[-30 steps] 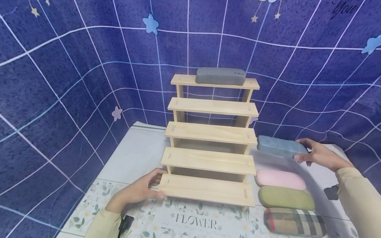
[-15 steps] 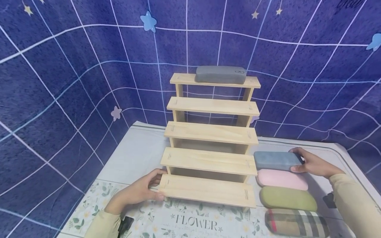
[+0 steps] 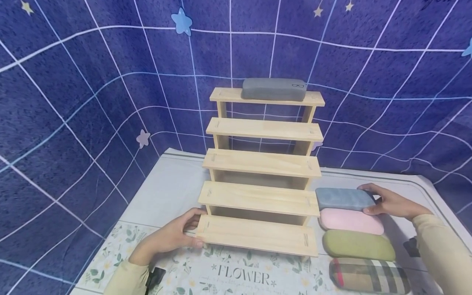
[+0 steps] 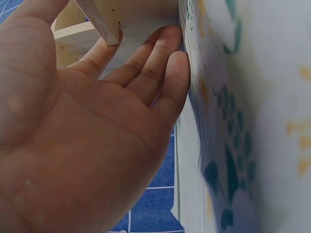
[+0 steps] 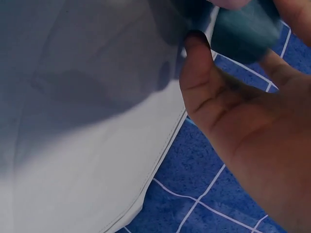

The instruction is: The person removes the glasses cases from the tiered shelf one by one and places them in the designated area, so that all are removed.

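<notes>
A wooden stepped stand (image 3: 258, 162) rises in the middle of the table. My left hand (image 3: 173, 234) holds the left end of its lowest step, thumb at the front edge and fingers behind; the left wrist view shows the fingers (image 4: 160, 63) beside the wood. At the right, my right hand (image 3: 392, 203) grips a blue glasses case (image 3: 343, 199) by its right end, thumb in front and fingers at the back. That case lies just behind a pink glasses case (image 3: 352, 221). A grey glasses case (image 3: 273, 89) sits on the top step.
In front of the pink case lie a green glasses case (image 3: 358, 245) and a plaid glasses case (image 3: 368, 275), in a row right of the stand. A pale cloth (image 3: 158, 184) with a flower print covers the table. Blue grid-patterned curtain (image 3: 92, 82) hangs behind and at the sides.
My right hand has brought the blue case forward and down, close behind the pink case; in the last half second it has barely moved. The left hand stays on the stand.
</notes>
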`<state>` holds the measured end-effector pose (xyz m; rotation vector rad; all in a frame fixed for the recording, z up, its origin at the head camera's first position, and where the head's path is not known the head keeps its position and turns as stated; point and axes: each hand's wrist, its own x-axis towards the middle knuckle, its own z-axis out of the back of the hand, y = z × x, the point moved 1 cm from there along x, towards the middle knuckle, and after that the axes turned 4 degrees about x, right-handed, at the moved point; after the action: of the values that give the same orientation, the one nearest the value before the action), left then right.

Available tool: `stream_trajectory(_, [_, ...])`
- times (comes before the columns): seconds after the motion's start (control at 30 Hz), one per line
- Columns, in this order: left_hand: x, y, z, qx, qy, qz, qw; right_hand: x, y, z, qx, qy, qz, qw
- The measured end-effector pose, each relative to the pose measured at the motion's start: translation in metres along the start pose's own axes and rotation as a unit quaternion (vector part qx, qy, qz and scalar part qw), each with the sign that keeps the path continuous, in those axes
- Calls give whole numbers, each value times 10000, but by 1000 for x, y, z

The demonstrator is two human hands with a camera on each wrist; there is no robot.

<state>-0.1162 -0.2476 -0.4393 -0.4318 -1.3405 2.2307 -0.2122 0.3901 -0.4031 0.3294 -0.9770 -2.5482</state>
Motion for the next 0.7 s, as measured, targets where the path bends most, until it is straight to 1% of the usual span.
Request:
stream_trajectory(0.1, [0, -2, 0, 13, -6, 2, 10000, 0, 5, 2, 49, 216, -208, 9995])
stream_trajectory(0.2, [-1, -3, 1, 12, -15, 13, 10000, 0, 12, 3, 409, 462, -505, 9968])
stream_trajectory(0.27, [-1, -3, 1, 26, -26, 25, 10000, 1, 17, 5, 494, 515, -636, 9954])
stream_trajectory(0.33, [-1, -3, 1, 52, -41, 37, 10000, 3, 22, 8, 467, 500, -718, 9951])
stream_trajectory(0.4, [-1, -2, 1, 75, -47, 39, 10000, 6, 27, 13, 206, 413, -622, 9970])
stream_trajectory(0.47, [-1, -1, 1, 84, -49, 34, 9999, 11, 34, 19, -65, 237, -523, 9983])
stream_trajectory(0.53, [-1, 0, 1, 95, -44, 30, 9999, 17, 43, 25, -235, 32, -276, 9993])
stream_trajectory(0.63, [-1, 0, 1, 103, -44, 41, 9999, 27, 60, 35, -456, -267, 9, 9986])
stream_trajectory(0.7, [-1, 0, 1, 123, -47, 63, 9999, 35, 76, 42, -555, -417, 143, 9975])
